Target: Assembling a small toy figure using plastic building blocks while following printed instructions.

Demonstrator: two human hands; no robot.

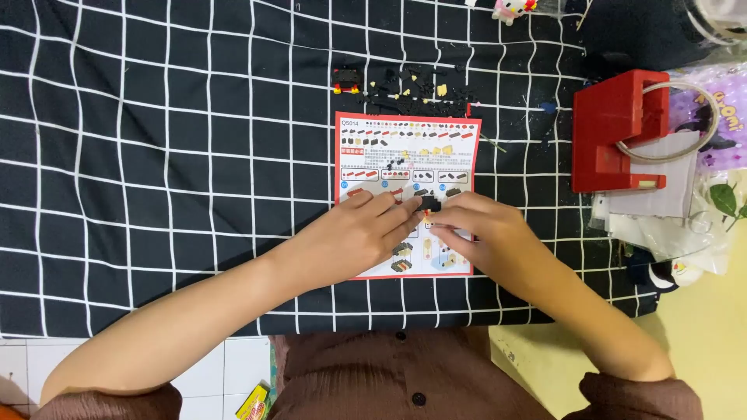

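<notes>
Both hands meet over a red-bordered instruction sheet (408, 148) lying on a black cloth with a white grid (156, 155). My left hand (366, 233) and my right hand (482, 233) pinch a small black brick piece (428, 204) together between their fingertips. Beyond the sheet lies a scatter of tiny black and yellow bricks (424, 89), and beside them stands a small black, red and yellow brick assembly (347, 80).
A red block-shaped holder (615, 132) stands to the right, with a clear ring, white papers and plastic bags (669, 210) around it. A small pink and white figure (512, 9) sits at the far edge. A yellow packet (254, 403) lies on the tiled floor below.
</notes>
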